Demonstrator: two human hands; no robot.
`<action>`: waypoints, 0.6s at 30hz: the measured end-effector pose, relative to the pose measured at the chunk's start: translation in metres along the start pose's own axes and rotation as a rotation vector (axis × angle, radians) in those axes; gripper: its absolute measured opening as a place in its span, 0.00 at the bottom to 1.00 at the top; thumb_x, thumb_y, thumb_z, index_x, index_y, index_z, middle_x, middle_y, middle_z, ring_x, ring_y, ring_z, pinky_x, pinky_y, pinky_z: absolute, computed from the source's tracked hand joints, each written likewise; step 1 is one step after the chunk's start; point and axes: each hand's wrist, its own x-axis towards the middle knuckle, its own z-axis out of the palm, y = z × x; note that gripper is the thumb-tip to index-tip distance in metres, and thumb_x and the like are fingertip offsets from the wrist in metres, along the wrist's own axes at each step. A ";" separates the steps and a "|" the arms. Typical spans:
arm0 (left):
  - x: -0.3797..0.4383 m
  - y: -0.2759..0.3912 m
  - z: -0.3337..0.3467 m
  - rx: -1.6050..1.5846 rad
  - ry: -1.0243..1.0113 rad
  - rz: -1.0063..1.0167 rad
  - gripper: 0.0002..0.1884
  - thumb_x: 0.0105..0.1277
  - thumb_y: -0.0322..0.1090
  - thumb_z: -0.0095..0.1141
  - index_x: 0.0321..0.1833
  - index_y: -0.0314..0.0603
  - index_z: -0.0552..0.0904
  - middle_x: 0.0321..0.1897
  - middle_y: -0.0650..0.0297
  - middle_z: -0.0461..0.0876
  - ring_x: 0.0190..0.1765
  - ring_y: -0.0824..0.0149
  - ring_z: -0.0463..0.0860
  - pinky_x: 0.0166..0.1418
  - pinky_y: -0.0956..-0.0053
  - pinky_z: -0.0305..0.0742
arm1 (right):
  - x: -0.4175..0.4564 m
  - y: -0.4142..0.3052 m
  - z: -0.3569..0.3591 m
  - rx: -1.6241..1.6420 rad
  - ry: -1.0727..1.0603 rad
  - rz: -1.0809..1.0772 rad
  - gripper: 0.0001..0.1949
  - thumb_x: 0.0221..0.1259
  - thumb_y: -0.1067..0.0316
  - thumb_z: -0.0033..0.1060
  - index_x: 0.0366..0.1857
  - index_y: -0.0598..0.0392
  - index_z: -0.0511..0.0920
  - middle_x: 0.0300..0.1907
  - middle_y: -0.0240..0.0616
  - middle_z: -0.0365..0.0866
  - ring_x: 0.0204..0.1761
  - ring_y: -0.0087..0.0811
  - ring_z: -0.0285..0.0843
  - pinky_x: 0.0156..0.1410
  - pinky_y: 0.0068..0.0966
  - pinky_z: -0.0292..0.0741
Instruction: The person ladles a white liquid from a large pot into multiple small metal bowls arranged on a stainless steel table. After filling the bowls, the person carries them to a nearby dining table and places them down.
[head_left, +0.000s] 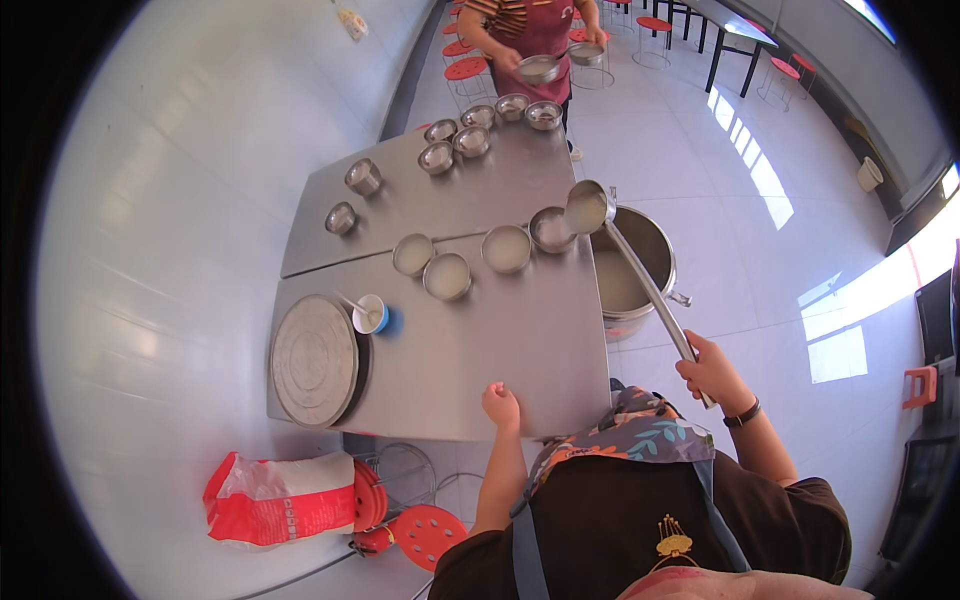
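My right hand (716, 371) grips the handle of a long metal ladle (651, 292). The ladle's bowl is tilted over the rim of a steel bowl (541, 241) at the table's right edge, with cloudy whitish liquid in it. Beside that stand three steel bowls filled with similar liquid: one bowl (505, 249) close by, another (448, 277) nearer me, and a third (413, 255) to the left. A large steel pot (660, 244), partly filled with cloudy liquid, stands below the handle. Loosely curled, my left hand (501, 405) rests at the table's near edge with nothing visible in it.
Across the metal table (525, 337), a person (529, 37) in a maroon apron holds two bowls. Several more steel bowls (472, 141) stand at the far end. A round metal lid (315, 360) and a blue-and-white cup (371, 315) sit left. Red stools (431, 536) are below.
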 end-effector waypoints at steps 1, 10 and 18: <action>-0.002 -0.002 0.000 -0.004 0.016 0.019 0.08 0.50 0.21 0.52 0.33 0.38 0.79 0.30 0.55 0.80 0.37 0.54 0.78 0.42 0.63 0.74 | 0.000 0.000 0.000 -0.009 -0.008 0.003 0.28 0.52 0.74 0.49 0.62 0.62 0.63 0.16 0.29 0.66 0.12 0.19 0.63 0.15 0.20 0.66; -0.005 -0.001 -0.003 -0.052 0.026 0.062 0.08 0.50 0.20 0.53 0.33 0.38 0.79 0.30 0.55 0.79 0.35 0.55 0.78 0.40 0.62 0.74 | 0.008 0.002 0.007 -0.136 0.073 -0.061 0.23 0.52 0.73 0.48 0.56 0.61 0.66 0.16 0.31 0.67 0.12 0.22 0.65 0.16 0.23 0.67; -0.005 -0.005 -0.006 -0.066 0.001 0.033 0.09 0.50 0.21 0.52 0.34 0.38 0.80 0.30 0.56 0.79 0.35 0.57 0.78 0.41 0.64 0.74 | 0.014 -0.011 0.020 -0.394 0.175 -0.130 0.26 0.49 0.72 0.48 0.58 0.56 0.66 0.22 0.48 0.76 0.18 0.42 0.76 0.25 0.35 0.74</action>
